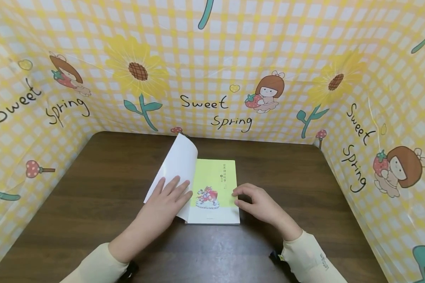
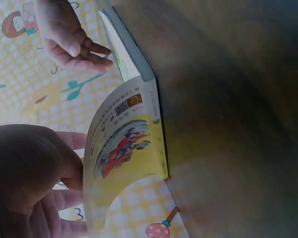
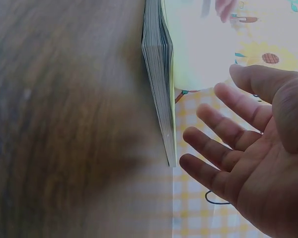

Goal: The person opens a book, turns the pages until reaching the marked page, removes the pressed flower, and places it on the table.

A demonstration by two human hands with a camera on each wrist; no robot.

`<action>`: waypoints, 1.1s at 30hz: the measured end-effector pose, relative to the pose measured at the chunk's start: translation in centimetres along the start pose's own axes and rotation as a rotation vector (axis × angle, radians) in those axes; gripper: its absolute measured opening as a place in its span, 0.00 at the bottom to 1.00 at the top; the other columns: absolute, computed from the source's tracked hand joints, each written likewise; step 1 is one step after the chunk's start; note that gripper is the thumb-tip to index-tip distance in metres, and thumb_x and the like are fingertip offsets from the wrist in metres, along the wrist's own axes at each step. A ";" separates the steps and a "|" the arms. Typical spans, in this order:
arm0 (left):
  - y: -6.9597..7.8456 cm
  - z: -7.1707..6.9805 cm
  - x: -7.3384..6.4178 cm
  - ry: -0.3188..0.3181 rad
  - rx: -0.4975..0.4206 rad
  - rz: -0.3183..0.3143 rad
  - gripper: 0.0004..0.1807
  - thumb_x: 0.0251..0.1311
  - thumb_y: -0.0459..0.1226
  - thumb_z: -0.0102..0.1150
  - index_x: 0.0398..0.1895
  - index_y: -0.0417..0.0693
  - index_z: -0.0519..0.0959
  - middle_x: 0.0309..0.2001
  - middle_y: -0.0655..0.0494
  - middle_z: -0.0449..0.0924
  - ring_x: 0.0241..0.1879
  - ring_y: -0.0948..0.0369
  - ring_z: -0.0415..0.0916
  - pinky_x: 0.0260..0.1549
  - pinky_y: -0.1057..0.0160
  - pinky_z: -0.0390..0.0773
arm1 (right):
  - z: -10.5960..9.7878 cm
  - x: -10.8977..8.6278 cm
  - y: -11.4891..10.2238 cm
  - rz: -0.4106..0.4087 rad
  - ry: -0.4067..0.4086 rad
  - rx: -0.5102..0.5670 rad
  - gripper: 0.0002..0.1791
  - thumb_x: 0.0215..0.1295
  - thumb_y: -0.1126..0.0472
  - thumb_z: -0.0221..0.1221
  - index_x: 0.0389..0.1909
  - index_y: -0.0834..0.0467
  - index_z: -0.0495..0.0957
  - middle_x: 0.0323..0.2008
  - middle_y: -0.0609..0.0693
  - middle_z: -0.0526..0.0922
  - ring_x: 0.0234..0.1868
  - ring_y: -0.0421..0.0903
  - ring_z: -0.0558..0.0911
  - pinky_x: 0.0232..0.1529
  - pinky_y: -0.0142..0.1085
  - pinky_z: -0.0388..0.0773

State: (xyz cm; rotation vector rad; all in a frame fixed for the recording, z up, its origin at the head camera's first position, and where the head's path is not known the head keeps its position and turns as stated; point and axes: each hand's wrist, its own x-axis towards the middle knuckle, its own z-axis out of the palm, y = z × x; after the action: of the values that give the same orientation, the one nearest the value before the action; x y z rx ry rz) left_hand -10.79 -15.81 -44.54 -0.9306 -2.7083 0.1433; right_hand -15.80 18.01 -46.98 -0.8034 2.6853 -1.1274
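Observation:
A paperback book [image 1: 214,173] lies on the table with its front cover [image 1: 178,161] turned up to the left, white inner side showing. The page beneath is light green and white, with small characters and a colourful drawing. My left hand [image 1: 168,196] rests its extended fingers on the cover's inner side. From the left wrist view, the cover's yellow printed outside [image 2: 124,144] curves up beside that hand. At the book's right edge is my right hand [image 1: 256,202], fingers loosely bent. The right wrist view shows those fingers [image 3: 213,131] spread apart beside the page block [image 3: 156,64], holding nothing.
The dark wooden table [image 1: 120,161] extends around the book. A yellow-checked cloth [image 1: 205,70] with flowers, cartoon figures and lettering stands as a wall at the back and both sides. Light sleeves [image 1: 313,255] cover the forearms.

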 end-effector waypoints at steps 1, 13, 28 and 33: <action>-0.2 0.1 -0.1 -0.004 -0.013 -0.016 0.30 0.61 0.24 0.61 0.66 0.52 0.78 0.72 0.48 0.71 0.74 0.42 0.63 0.70 0.33 0.61 | 0.0 0.0 0.0 -0.001 0.000 -0.001 0.11 0.70 0.57 0.65 0.51 0.54 0.84 0.54 0.42 0.82 0.61 0.45 0.80 0.64 0.48 0.76; -1.4 1.0 -1.2 0.010 -0.101 -0.141 0.28 0.58 0.34 0.65 0.65 0.48 0.78 0.66 0.44 0.77 0.68 0.42 0.70 0.63 0.32 0.69 | -0.1 0.0 -0.1 0.015 -0.016 -0.015 0.13 0.70 0.55 0.65 0.52 0.53 0.84 0.55 0.42 0.82 0.62 0.45 0.79 0.65 0.48 0.75; -1.2 2.2 -1.2 0.002 -0.205 -0.248 0.34 0.63 0.61 0.64 0.61 0.46 0.81 0.62 0.42 0.79 0.63 0.43 0.75 0.52 0.38 0.79 | 0.0 0.0 0.2 0.003 -0.041 -0.057 0.18 0.67 0.54 0.68 0.55 0.52 0.83 0.59 0.44 0.80 0.65 0.46 0.78 0.67 0.48 0.73; -1.0 2.4 -0.8 -0.040 -0.248 -0.285 0.36 0.63 0.63 0.61 0.63 0.48 0.80 0.65 0.40 0.76 0.63 0.42 0.75 0.50 0.37 0.80 | -0.1 0.0 0.4 -0.001 -0.091 -0.086 0.25 0.62 0.51 0.72 0.60 0.51 0.81 0.66 0.45 0.77 0.70 0.48 0.73 0.70 0.50 0.70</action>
State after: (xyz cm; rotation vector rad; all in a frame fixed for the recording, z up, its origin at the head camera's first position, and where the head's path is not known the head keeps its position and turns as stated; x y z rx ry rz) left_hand -11.45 -17.07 -46.84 -0.5947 -2.9057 -0.2380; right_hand -16.05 18.32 -47.19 -0.8473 2.6736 -0.9571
